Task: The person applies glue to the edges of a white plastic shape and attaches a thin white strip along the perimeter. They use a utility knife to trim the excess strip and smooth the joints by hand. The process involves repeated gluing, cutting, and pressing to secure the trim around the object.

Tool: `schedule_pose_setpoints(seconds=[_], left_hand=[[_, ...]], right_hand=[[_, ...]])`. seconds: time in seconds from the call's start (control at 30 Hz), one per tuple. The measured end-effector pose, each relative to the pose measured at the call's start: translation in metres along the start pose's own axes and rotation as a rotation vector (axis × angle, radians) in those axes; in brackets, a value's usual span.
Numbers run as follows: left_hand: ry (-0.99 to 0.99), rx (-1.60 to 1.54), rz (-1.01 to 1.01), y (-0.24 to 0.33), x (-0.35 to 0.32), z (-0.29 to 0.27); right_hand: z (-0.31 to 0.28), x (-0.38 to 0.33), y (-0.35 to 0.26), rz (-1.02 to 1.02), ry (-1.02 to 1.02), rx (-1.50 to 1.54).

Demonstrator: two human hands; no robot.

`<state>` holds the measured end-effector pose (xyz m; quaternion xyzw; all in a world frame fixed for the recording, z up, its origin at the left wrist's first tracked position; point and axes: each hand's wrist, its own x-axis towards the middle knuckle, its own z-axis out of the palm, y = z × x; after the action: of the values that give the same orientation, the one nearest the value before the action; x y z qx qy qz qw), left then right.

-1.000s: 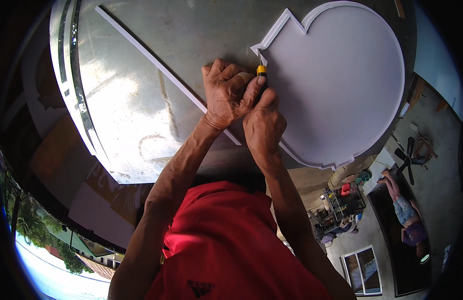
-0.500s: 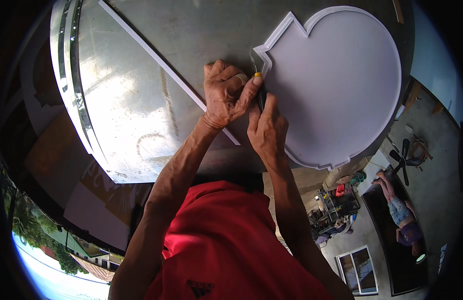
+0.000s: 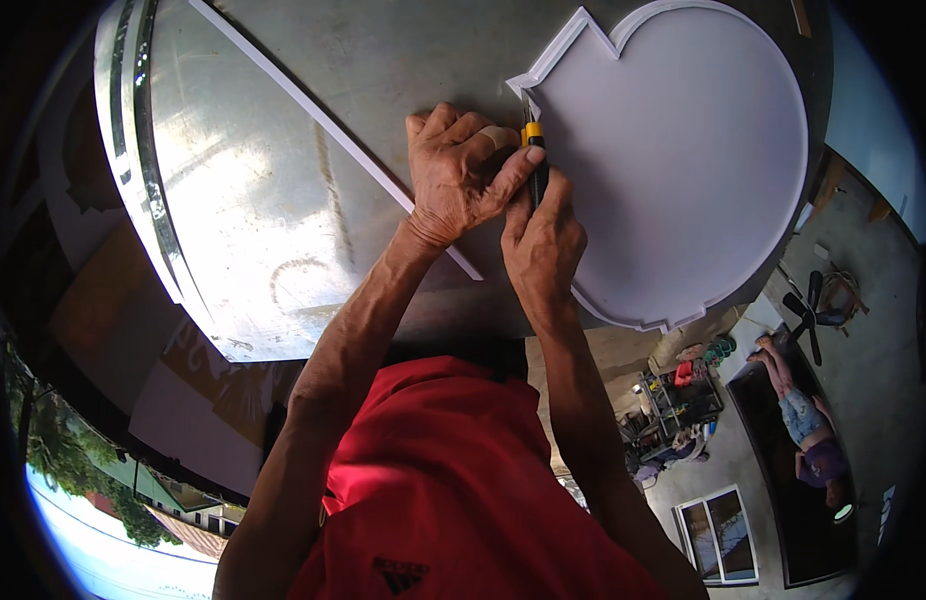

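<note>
A black and yellow utility knife (image 3: 534,133) is gripped in my right hand (image 3: 545,240). Its blade touches or nearly touches the white raised rim (image 3: 554,62) at the left corner of a large rounded white panel (image 3: 673,170). My left hand (image 3: 458,170) is closed beside it, fingers curled, the thumb reaching across to the knife's yellow end. What those curled fingers hold, if anything, is hidden. Under my left wrist passes a long thin white strip (image 3: 323,118), lying diagonally on the grey metal table (image 3: 383,60).
Dark bands (image 3: 143,120) run along the table's left edge. At the lower right are a rack of tools (image 3: 678,400), a black fan (image 3: 808,315) and a person (image 3: 803,420) lying on a dark surface. A window (image 3: 718,535) is below them.
The knife has moved right, bringing its blade to the rim's corner. My right hand has shifted slightly right with it, while my left hand stays in nearly the same place.
</note>
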<state>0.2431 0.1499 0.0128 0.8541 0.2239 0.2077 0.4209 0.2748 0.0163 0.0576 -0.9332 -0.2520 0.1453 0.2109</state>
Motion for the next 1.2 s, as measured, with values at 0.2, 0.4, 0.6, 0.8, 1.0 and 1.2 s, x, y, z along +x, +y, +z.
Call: schedule_pose_setpoints(seconds=[0.2, 0.4, 0.6, 0.8, 1.0, 1.2], left_hand=[[0.01, -0.011, -0.001, -0.003, -0.003, 0.002], [0.013, -0.023, 0.001, -0.002, -0.001, 0.001], [0.008, -0.008, -0.006, -0.002, -0.002, 0.002], [0.005, -0.02, -0.009, -0.002, -0.002, 0.001], [0.009, -0.017, -0.001, -0.002, -0.002, 0.001], [0.009, -0.007, -0.005, -0.001, -0.001, 0.001]], right_hand=[[-0.002, 0.001, -0.003, 0.012, -0.019, 0.0], [-0.001, -0.001, -0.002, 0.02, -0.015, 0.011], [-0.002, 0.002, -0.004, 0.007, -0.017, -0.021], [0.0, 0.002, -0.001, -0.055, 0.023, -0.049], [-0.001, 0.003, -0.002, -0.051, 0.019, -0.049], [-0.002, 0.005, -0.01, 0.028, -0.054, -0.069]])
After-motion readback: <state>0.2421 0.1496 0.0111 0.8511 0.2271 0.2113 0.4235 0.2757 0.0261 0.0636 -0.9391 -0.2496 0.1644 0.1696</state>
